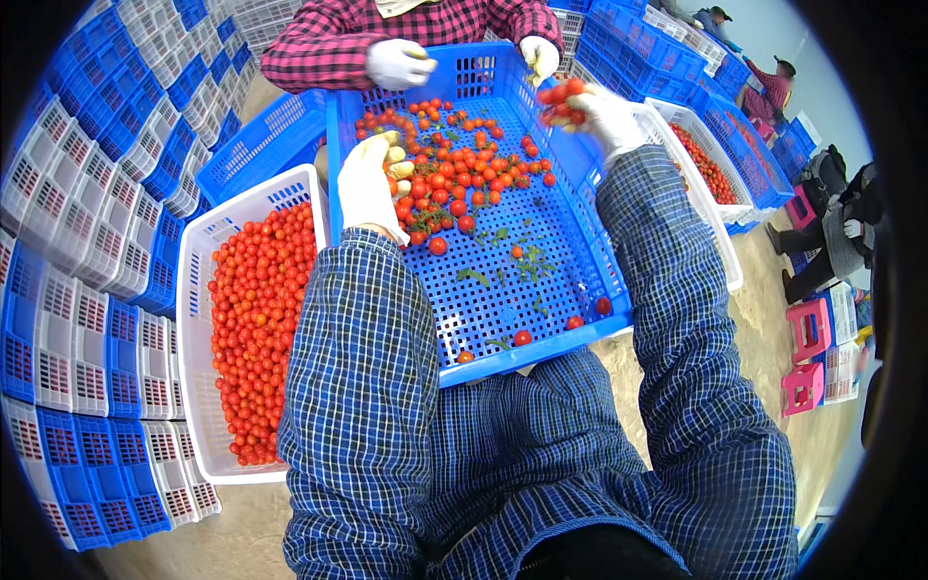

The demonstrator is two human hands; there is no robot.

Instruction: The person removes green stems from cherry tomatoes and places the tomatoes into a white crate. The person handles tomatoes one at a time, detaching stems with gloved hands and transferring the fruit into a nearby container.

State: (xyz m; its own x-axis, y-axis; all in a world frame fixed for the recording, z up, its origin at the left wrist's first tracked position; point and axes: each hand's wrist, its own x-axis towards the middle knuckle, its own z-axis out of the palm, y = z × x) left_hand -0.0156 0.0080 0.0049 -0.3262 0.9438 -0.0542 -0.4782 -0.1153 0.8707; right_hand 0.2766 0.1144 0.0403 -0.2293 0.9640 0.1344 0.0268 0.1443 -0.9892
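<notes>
Before me a blue plastic crate is tilted towards my lap, with a pile of cherry tomatoes in its upper middle. Scraps of green leaf and a few loose tomatoes lie lower on its perforated floor. My left hand, in a white glove, curls its fingers at the pile's left side; one tomato shows between them, but whether they grip it is unclear. At the crate's upper right rim, my gloved right hand holds a bunch of cherry tomatoes, blurred by motion.
Left of the blue crate stands a white crate full of cherry tomatoes; another white crate sits under my right forearm. Across from me, a co-worker's gloved hands are at the far rim. Crate stacks line the left; pink stools stand right.
</notes>
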